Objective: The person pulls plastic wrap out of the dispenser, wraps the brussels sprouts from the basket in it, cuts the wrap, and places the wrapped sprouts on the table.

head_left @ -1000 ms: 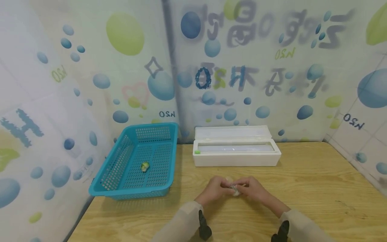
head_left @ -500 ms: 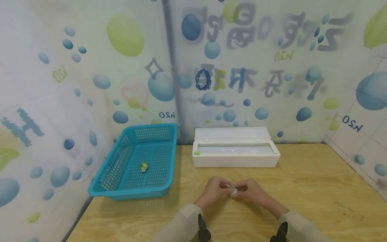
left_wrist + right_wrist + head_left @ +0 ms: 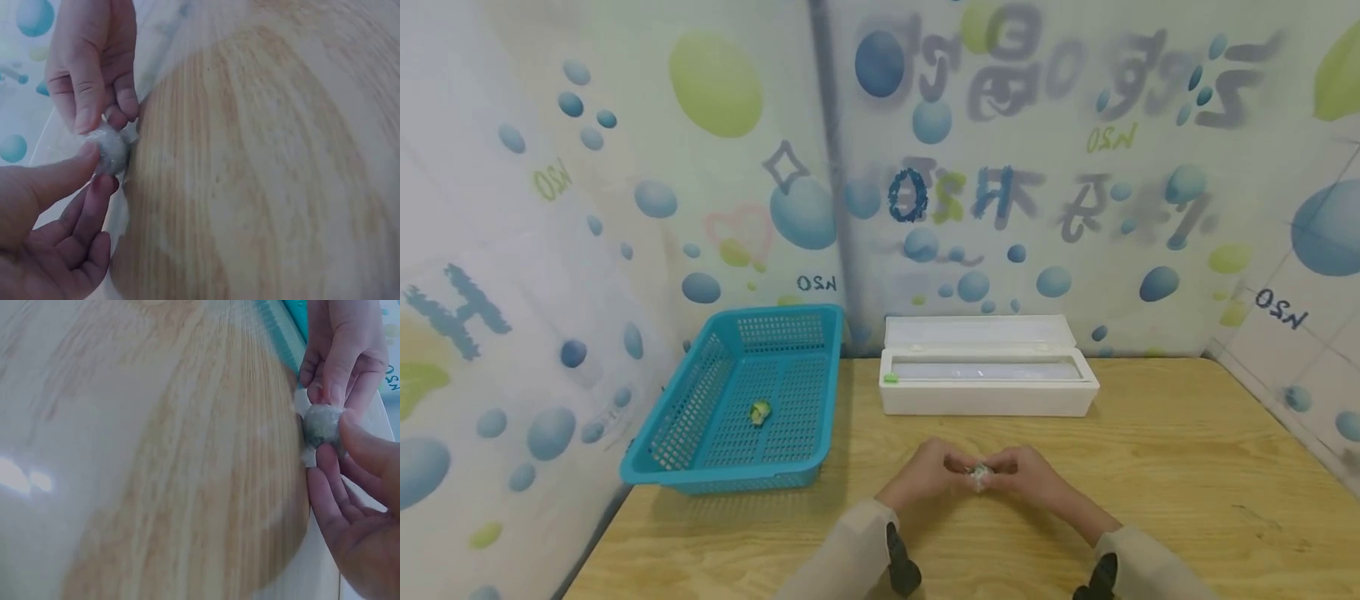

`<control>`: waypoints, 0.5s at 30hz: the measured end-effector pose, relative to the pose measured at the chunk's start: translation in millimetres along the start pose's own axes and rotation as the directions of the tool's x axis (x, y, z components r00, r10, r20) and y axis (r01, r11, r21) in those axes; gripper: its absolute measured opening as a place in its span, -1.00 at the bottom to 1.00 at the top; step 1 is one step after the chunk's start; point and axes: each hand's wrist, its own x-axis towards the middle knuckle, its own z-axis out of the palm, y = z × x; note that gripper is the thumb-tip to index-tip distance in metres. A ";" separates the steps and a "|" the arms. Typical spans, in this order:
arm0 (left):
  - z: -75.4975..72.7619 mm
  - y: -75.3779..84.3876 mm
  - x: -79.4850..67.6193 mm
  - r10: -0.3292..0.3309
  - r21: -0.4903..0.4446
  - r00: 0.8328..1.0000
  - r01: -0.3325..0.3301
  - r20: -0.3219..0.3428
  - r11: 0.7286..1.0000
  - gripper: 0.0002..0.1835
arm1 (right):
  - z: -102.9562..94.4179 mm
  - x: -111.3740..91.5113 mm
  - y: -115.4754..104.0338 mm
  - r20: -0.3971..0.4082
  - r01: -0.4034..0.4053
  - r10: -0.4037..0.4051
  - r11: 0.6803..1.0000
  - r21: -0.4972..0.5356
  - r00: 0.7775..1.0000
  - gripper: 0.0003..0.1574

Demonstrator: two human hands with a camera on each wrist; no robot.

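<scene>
Between my two hands is a small round Brussels sprout (image 3: 980, 476) wrapped in shiny cling film. My left hand (image 3: 927, 475) pinches it from the left with thumb and fingertips. From the right, my right hand (image 3: 1028, 477) pinches the other side. In the left wrist view the wrapped sprout (image 3: 110, 149) looks pale and glossy, with both thumbs on it. Green shows dimly through the film on the sprout (image 3: 324, 427) in the right wrist view. Fingers cover much of its sides.
A blue plastic basket (image 3: 824, 417) stands at the left, with one unwrapped Brussels sprout (image 3: 760, 412) inside. Behind my hands sits a white cling film dispenser (image 3: 988, 400), lid raised, with a green slider (image 3: 891, 378). The wooden table (image 3: 1180, 467) meets a patterned curtain at the back.
Both hands stay together in nearly the same place while the fingers shift around the wrapped sprout. More of it shows between the fingertips now. Basket and dispenser have not moved.
</scene>
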 end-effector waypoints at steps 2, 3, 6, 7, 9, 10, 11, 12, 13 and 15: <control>0.6 1.1 0.4 -0.011 0.007 1.000 0.011 -0.017 1.000 -0.82 | 0.4 -0.8 -0.5 -0.031 -0.003 0.003 1.000 0.004 1.000 -0.59; 0.9 1.9 0.7 -0.020 0.007 0.999 0.020 -0.025 1.000 -0.83 | 0.7 -1.3 -0.7 -0.049 0.005 -0.005 1.000 0.004 0.999 -0.58; 1.1 4.9 1.0 -0.044 0.004 0.998 0.044 -0.046 0.999 -0.85 | 1.1 -2.7 -0.4 -0.088 0.028 -0.026 1.000 0.013 0.996 -0.59; 0.9 5.9 1.5 -0.052 0.002 0.997 0.052 -0.049 0.999 -0.86 | 1.1 -3.6 -0.3 -0.099 0.031 -0.029 0.999 0.016 0.995 -0.60; 0.5 7.1 2.5 -0.064 0.005 0.997 0.065 -0.054 0.998 -0.86 | 1.0 -4.8 0.8 -0.110 0.034 -0.032 0.999 0.014 0.993 -0.63; 0.3 7.2 3.1 -0.068 0.013 0.996 0.069 -0.055 0.998 -0.86 | 0.7 -5.2 1.3 -0.109 0.033 -0.032 0.999 0.013 0.994 -0.64; 0.1 7.0 4.0 -0.077 0.013 0.995 0.078 -0.056 0.997 -0.87 | 0.6 -5.5 1.7 -0.105 0.032 -0.031 0.999 0.008 0.994 -0.64; 0.3 7.1 4.5 -0.083 0.016 0.995 0.084 -0.061 0.996 -0.87 | 0.4 -5.6 2.1 -0.099 0.034 -0.034 0.999 0.004 0.994 -0.63; 0.1 6.9 5.2 -0.091 0.020 0.994 0.092 -0.064 0.996 -0.87 | 0.2 -5.4 2.2 -0.095 0.038 -0.039 0.999 -0.008 0.995 -0.63; 0.7 5.4 6.8 -0.101 0.032 0.992 0.104 -0.076 0.994 -0.87 | 0.3 -4.9 2.0 -0.088 0.059 -0.061 0.998 -0.027 0.994 -0.61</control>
